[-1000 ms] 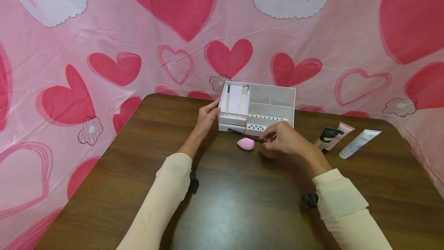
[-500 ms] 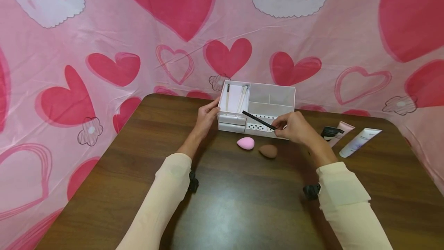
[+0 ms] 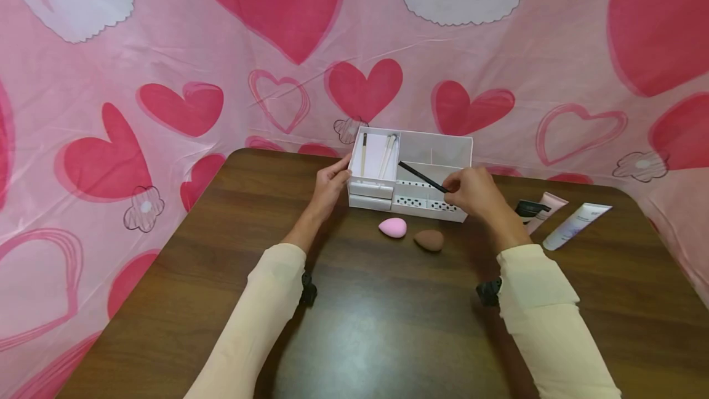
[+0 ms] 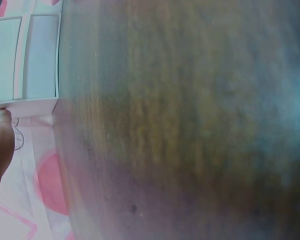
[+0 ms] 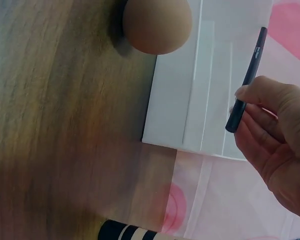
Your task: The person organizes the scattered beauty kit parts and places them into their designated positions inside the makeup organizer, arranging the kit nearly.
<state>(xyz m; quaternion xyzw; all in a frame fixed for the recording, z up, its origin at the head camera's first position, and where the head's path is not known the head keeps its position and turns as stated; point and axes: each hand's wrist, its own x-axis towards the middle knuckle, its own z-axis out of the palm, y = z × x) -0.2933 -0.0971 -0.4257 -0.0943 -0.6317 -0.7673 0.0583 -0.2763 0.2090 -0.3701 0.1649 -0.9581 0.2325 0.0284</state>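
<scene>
My right hand (image 3: 477, 193) pinches a slim black cosmetic pen (image 3: 423, 177) between thumb and fingers. The pen slants above the right half of a white makeup organizer (image 3: 434, 146), apart from its floor as far as I can tell. In the right wrist view, the hand (image 5: 285, 132) grips the pen (image 5: 251, 72) near its lower end. My left hand (image 3: 329, 188) rests against the organizer's left side; its fingertips touch the side wall in the left wrist view. Makeup brushes (image 3: 388, 156) lie in the organizer's left compartment, above two small drawers (image 3: 371, 204).
A pink makeup sponge (image 3: 392, 228) and a brown one (image 3: 429, 241) lie before the organizer on the wooden table (image 3: 388, 325). To the right stand a black-capped tube (image 3: 528, 209), a pink tube (image 3: 547, 209) and a white tube (image 3: 576, 226). A heart-print cloth (image 3: 365, 88) hangs behind.
My right hand has lifted the pen from near the pink sponge, up and rightward over the organizer, uncovering the brown sponge. The left hand has stayed at the organizer's side.
</scene>
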